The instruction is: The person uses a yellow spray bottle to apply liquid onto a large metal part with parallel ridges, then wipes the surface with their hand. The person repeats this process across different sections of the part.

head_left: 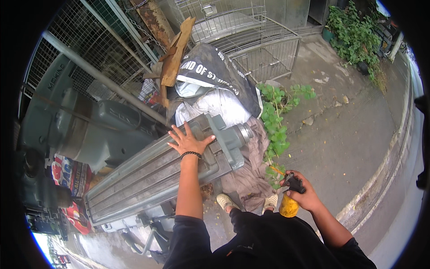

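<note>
Outdoor concrete paving (pixel 340 134) is shown, cracked and grey, bounded at the right by a curved kerb (pixel 389 157) and at the upper left by a wire-mesh fence (pixel 80 58). Wire cages (pixel 251 40) are stacked behind, and leafy green plants (pixel 354 36) are seen at the upper right, with a smaller creeping plant (pixel 275 121) beside the machine. A large grey machine body (pixel 89 121) is set at the left, and from it a long grey slotted machine table (pixel 156 175) extends diagonally to the centre. Behind its far end, a dark printed tarpaulin (pixel 215 71) is draped over white sacks, and wooden boards (pixel 177 54) are leaned against it. The left hand (pixel 188 142) is laid flat on the table's upper end, fingers spread, a dark bead bracelet (pixel 191 154) worn at the wrist. The right hand (pixel 302 193) is closed around a yellow spray bottle (pixel 289 204) with a black trigger head, held above the pavement near the person's sandalled feet (pixel 224 201).
</note>
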A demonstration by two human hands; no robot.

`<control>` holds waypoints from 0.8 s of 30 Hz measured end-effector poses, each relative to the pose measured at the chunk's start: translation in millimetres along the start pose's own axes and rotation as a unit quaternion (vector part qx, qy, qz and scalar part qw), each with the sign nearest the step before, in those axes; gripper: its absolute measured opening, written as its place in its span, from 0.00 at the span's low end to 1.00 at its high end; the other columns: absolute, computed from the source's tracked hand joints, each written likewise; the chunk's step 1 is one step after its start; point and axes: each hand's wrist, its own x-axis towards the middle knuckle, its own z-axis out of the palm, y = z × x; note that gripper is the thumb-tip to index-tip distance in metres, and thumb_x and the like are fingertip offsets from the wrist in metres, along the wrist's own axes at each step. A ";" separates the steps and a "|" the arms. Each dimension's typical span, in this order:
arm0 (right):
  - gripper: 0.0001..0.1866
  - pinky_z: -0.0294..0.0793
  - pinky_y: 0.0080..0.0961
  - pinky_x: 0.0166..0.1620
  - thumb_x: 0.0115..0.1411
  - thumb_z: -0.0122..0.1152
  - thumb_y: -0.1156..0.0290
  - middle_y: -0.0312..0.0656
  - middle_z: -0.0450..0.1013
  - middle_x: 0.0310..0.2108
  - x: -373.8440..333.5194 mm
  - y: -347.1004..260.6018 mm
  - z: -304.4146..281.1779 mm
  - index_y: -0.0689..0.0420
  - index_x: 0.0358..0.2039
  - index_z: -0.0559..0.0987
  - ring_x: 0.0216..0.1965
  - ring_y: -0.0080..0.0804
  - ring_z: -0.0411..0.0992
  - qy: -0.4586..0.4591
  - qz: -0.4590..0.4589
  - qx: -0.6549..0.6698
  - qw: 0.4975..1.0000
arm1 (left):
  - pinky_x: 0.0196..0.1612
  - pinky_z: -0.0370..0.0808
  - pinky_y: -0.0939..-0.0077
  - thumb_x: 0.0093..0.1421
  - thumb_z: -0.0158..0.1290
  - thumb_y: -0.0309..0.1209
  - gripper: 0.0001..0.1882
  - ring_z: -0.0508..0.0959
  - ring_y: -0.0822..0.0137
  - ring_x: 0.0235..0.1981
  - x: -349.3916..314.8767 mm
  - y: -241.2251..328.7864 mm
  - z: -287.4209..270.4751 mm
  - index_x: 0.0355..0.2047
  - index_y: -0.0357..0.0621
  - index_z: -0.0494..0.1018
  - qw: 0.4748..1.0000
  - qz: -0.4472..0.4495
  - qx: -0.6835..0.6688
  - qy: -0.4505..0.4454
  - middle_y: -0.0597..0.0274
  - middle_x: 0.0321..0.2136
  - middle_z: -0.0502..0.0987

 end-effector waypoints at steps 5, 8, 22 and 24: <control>0.34 0.69 0.27 0.56 0.56 0.61 0.81 0.40 0.75 0.48 0.4 -1.6 1.9 0.59 0.64 0.63 0.51 0.26 0.71 -0.007 0.007 0.000 1.000 | 0.68 0.40 0.28 0.34 0.61 0.78 0.74 0.38 0.34 0.74 -11.2 1.1 -1.8 0.74 0.52 0.46 0.998 0.028 -0.028 0.044 0.35 0.73 0.36; 0.34 0.69 0.27 0.56 0.56 0.61 0.82 0.40 0.75 0.48 2.0 -2.2 2.3 0.59 0.63 0.64 0.51 0.26 0.71 -0.009 0.000 -0.005 1.000 | 0.68 0.40 0.27 0.34 0.60 0.78 0.75 0.38 0.34 0.74 -26.7 2.9 1.2 0.74 0.51 0.45 0.998 0.048 -0.031 0.026 0.34 0.73 0.36; 0.33 0.70 0.26 0.56 0.56 0.61 0.82 0.39 0.75 0.48 0.0 3.8 7.7 0.60 0.63 0.64 0.50 0.25 0.72 -0.023 0.012 -0.005 1.000 | 0.69 0.39 0.28 0.34 0.58 0.80 0.76 0.36 0.35 0.74 -22.4 0.2 -0.2 0.74 0.49 0.45 1.000 0.023 -0.005 0.012 0.35 0.73 0.36; 0.33 0.70 0.26 0.56 0.56 0.61 0.82 0.39 0.75 0.48 -2.1 1.3 8.4 0.60 0.63 0.64 0.50 0.25 0.72 -0.021 0.012 -0.005 1.000 | 0.69 0.39 0.28 0.34 0.58 0.80 0.76 0.37 0.35 0.74 -27.9 -1.0 0.3 0.74 0.49 0.45 1.000 0.025 0.000 -0.004 0.35 0.73 0.36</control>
